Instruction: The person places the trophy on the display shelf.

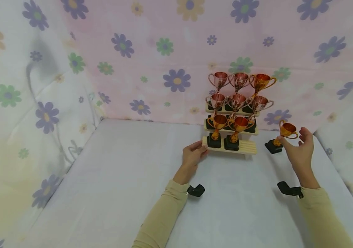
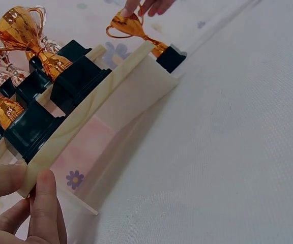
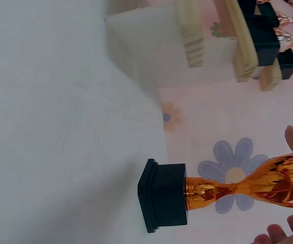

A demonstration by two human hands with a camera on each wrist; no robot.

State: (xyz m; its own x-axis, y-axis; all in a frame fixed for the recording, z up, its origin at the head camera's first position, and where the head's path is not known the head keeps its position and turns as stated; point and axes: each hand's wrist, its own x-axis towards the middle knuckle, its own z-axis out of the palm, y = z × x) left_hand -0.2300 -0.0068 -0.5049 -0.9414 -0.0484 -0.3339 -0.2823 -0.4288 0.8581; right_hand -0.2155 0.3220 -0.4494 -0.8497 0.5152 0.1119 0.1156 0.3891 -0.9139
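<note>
My left hand [image 1: 192, 154] pinches the left end of the lowest step of a pale wooden stepped display stand [image 1: 248, 147], thumb above and fingers below. On that step stand two gold trophy cups [image 1: 215, 129] with black bases, toward the left. Right of the stand, another gold trophy cup [image 3: 271, 183] stands with its black base [image 3: 164, 195] at the white table surface. My right hand [image 1: 300, 150] is around its cup, thumb right beside the bowl. In the right wrist view the other fingers [image 3: 277, 233] stay apart from the handle.
Three rose-coloured trophies [image 1: 238, 101] stand on the middle step; two rose ones and a gold one [image 1: 261, 82] occupy the top step. Flower-print cloth [image 1: 145, 69] rises behind the white table [image 1: 127, 172] and along both sides. Bare wood shows at the lowest step's right.
</note>
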